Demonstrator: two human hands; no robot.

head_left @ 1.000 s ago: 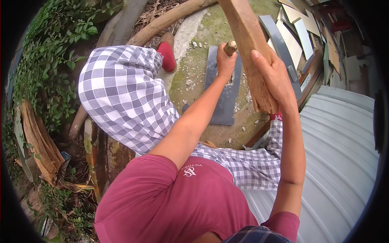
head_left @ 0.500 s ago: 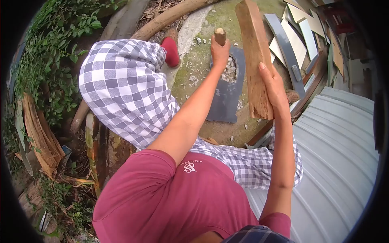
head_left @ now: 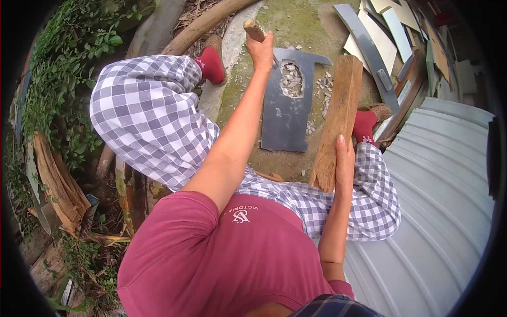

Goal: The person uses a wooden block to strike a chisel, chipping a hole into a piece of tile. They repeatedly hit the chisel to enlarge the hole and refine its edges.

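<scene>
My left hand [head_left: 260,52] is closed around a short wooden handle [head_left: 254,30]; the rest of that tool is mostly hidden. Just right of it, a dark grey board [head_left: 285,124] lies on the ground, with broken pale rubble [head_left: 291,79] showing in a ragged oval opening. A strip juts right from its top edge. My right hand [head_left: 345,164] holds a long, thick block of wood [head_left: 338,113] near its lower end. The block leans at a slant to the right of the board, over my lap at its lower end.
Leafy plants [head_left: 63,95] and split wood [head_left: 58,185] line the left. A long log [head_left: 211,24] crosses behind my foot. Stacked board offcuts [head_left: 369,53] lie at upper right, above a ribbed metal sheet [head_left: 438,174]. Rubble bits dot the mossy ground [head_left: 285,21].
The wooden block and my right hand have come down towards my lap. My left hand has moved up and left with the handle, and more of the board and its opening shows.
</scene>
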